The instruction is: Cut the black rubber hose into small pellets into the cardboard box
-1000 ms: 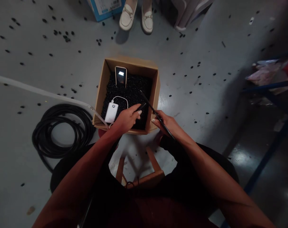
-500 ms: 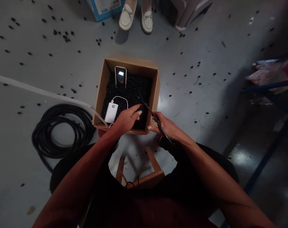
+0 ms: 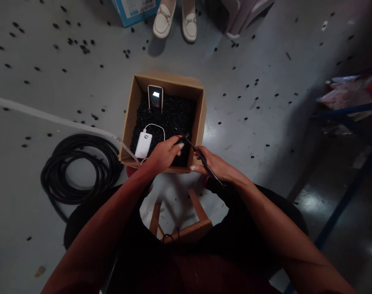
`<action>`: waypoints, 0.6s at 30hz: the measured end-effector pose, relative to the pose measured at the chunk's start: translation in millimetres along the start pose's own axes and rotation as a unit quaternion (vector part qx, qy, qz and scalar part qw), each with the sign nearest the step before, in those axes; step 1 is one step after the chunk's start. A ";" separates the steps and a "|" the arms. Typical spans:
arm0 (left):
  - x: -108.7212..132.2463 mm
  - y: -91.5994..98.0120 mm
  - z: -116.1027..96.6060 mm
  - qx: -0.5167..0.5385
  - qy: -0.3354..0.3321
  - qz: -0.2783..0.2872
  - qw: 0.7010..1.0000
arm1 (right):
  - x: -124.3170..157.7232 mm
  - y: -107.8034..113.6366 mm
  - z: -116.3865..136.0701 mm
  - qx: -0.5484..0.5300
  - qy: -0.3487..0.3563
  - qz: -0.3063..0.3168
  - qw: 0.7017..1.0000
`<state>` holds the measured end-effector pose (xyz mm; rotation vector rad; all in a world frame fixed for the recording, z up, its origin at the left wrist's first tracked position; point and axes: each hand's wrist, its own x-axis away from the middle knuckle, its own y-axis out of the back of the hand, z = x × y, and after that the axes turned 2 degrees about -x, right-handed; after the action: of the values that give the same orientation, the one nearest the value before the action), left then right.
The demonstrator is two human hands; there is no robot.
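Note:
My left hand (image 3: 164, 156) is over the near side of an open cardboard box (image 3: 200, 122), its thumb and fingers pinched on a small dark ribbed piece (image 3: 183, 141). At the box's near right corner, my right hand (image 3: 213, 164) is closed around a long thin black tool (image 3: 211, 171). The tool slants from the wrist up to the piece in my left hand; whether its tip touches cannot be made out. Many small black pieces (image 3: 170, 111) fill the box. On top of them lies a white power bank (image 3: 143, 144) with a white cable, and a lit phone (image 3: 155, 98) leans at the back.
Coiled black hose (image 3: 81, 169) lies on the floor at left, beside a pale strap (image 3: 51, 116). Black bits are scattered across the floor. Another person's white shoes (image 3: 189, 24), a blue carton (image 3: 133, 12) and a plastic stool (image 3: 238, 16) stand beyond. A wooden stool (image 3: 189, 232) is beneath me.
My right hand and the tool have shifted very slightly. The dark piece in my left hand now shows a little more at its upper end. The rest looks the same.

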<state>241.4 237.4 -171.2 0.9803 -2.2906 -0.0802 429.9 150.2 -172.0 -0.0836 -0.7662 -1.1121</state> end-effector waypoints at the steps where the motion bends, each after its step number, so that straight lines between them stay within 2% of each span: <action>1: 0.3 0.1 -0.3 -0.002 -0.004 0.003 1.000 | 0.0 -0.3 -0.3 0.000 0.002 -0.001 1.000; 12: 1.0 1.6 -3.5 -0.069 -0.018 0.018 0.997 | -2.9 -8.6 -3.3 -0.006 0.025 -0.042 0.999; 18: 0.8 2.3 -7.3 -0.093 -0.009 0.018 0.995 | -6.9 -13.4 -5.1 0.050 0.003 -0.078 0.996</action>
<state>243.7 239.9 -164.3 0.8454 -2.2690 -0.2846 419.8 147.2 -184.0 0.0655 -0.8320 -1.2200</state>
